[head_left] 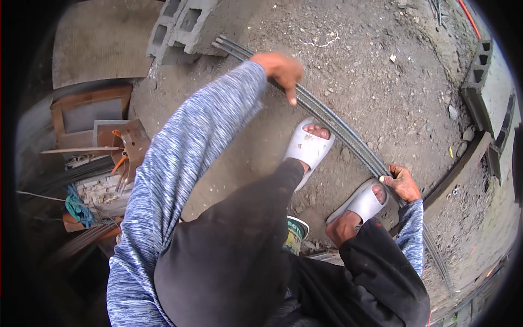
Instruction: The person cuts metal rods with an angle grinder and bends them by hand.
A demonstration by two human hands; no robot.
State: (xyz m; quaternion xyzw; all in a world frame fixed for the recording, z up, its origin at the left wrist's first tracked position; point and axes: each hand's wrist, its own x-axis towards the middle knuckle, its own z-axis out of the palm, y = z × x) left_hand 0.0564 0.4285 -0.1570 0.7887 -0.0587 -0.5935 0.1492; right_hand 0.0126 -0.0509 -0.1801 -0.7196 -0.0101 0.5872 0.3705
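Observation:
A bundle of several ribbed steel rebar rods (349,135) runs slantwise over the dirt in front of my feet, from the upper middle down to the right. Near its upper end my left hand (280,73) is closed around the rods, its thumb along their near side. Lower down, beside my right foot, my right hand (402,184) grips the same bundle with its thumb laid on top. Past that hand the rods spread apart; my right sleeve hides part of them. The white slides (309,144) on my feet stand just on the near side of the bundle.
Grey hollow concrete blocks (192,22) stand by the rods' upper end, and more blocks (482,82) at the right. A curved plank (460,171) edges the dirt there. A bucket (295,235) sits between my legs. Boards and tools (122,155) crowd the left.

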